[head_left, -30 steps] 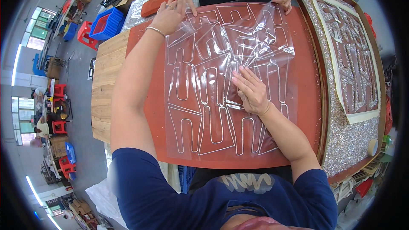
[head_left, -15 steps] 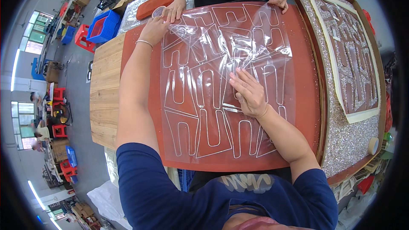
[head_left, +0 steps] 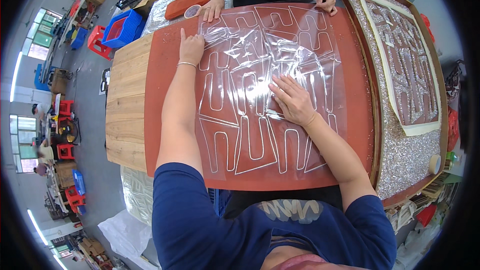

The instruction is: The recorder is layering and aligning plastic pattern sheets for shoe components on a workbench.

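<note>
A clear plastic sheet [head_left: 255, 137] with white-outlined cut-like shapes lies over a reddish-brown mat [head_left: 167, 95]; its middle is creased and shiny. My left hand [head_left: 192, 50] is at the sheet's left edge, most fingers bent in on the film and one finger sticking out. My right hand [head_left: 295, 102] rests flat on the middle of the sheet, fingers stretched. Across from me, a co-worker's hand [head_left: 213, 9] presses the far left corner, while that person's other hand [head_left: 326, 0] pinches the far right corner.
On the right stands a tray of silvery glitter [head_left: 400, 165] holding a cream-bordered stencil sheet [head_left: 407, 60] and a tape roll [head_left: 435, 164]. An orange pouch [head_left: 187, 4] and a small round lidded item [head_left: 192, 11] lie far left. Wooden boards [head_left: 127, 105] and blue crates [head_left: 124, 27] are leftward.
My left hand has drawn back toward me and right, away from the co-worker's hand and the round item. The sheet's left edge has shifted right. My right hand stays on the sheet, fingers flatter.
</note>
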Demonstrator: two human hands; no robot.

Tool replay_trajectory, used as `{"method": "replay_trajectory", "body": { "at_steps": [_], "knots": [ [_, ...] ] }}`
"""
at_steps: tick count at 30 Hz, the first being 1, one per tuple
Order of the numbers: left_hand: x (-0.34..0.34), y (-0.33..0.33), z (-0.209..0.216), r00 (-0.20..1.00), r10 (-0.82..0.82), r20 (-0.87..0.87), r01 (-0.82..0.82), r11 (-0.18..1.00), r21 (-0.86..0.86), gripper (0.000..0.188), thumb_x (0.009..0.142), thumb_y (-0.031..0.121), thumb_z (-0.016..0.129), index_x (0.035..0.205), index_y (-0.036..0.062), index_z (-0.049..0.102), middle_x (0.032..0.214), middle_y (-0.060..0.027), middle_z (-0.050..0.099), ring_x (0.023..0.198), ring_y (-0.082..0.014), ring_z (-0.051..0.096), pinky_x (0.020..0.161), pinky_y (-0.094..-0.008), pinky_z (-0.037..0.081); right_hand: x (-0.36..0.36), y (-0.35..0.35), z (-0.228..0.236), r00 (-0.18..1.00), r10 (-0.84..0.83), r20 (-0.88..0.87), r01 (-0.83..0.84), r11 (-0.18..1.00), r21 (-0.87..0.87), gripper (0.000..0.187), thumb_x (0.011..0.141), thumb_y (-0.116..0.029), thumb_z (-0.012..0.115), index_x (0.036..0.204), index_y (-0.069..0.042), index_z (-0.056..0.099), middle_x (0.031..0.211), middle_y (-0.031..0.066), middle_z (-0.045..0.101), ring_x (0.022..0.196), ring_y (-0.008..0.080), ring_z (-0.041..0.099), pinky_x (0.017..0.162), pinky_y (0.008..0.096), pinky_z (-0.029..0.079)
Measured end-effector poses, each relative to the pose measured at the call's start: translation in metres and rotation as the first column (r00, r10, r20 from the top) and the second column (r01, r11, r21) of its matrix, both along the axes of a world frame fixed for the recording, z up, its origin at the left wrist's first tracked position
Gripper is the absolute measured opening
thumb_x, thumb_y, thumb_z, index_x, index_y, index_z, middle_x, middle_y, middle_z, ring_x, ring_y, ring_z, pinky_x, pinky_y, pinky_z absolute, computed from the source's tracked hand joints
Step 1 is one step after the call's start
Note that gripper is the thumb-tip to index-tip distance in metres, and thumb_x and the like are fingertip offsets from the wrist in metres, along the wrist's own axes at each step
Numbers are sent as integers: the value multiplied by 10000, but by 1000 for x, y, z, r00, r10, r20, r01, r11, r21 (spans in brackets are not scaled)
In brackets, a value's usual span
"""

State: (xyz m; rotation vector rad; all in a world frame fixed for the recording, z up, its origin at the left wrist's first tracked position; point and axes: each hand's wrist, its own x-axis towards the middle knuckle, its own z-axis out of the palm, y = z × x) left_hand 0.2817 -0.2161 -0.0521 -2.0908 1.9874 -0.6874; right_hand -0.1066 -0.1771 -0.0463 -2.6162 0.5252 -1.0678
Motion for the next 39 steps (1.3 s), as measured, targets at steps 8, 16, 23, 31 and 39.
{"method": "replay_trajectory", "body": {
  "at_steps": [8,16,23,31,39],
  "knots": [
    [-20,65,7,999,6,-34,-10,994,-106,136,858,107,494,794,104,614,700,-73,666,776,-225,669,1105,-562,241,-34,17,13,998,62,28,-66,977,204,407,891,-7,531,1292,-77,537,1329,159,534,1248,347,488,1101,431,343],
    [-21,162,10,995,18,-100,-36,983,-182,142,854,114,502,807,102,635,735,-83,683,872,-241,664,1108,-569,231,-65,73,34,982,-16,187,-64,909,412,369,918,-11,505,1278,-77,553,1199,169,617,1138,330,581,992,404,463],
    [-36,276,-2,984,-29,-175,-16,969,-248,121,845,113,522,878,105,638,807,-69,691,962,-258,644,1112,-567,225,-103,151,37,992,129,-10,-123,964,235,370,899,30,481,1258,-29,545,1190,136,634,1163,326,566,1058,434,398],
    [-96,420,17,978,-66,-196,7,957,-291,108,851,112,547,909,86,634,789,-71,682,952,-262,636,1105,-561,247,-152,230,41,964,264,-35,-248,936,250,396,823,18,553,1211,-52,588,1111,207,639,1133,383,565,1041,493,396],
    [-190,547,52,963,-14,-269,-66,956,-286,87,846,90,616,918,48,641,755,-71,663,952,-262,623,1097,-573,245,-218,297,46,926,377,-23,-353,887,299,305,844,-5,557,1145,-22,605,1133,111,662,1142,331,581,1036,485,409]
  ]
}}
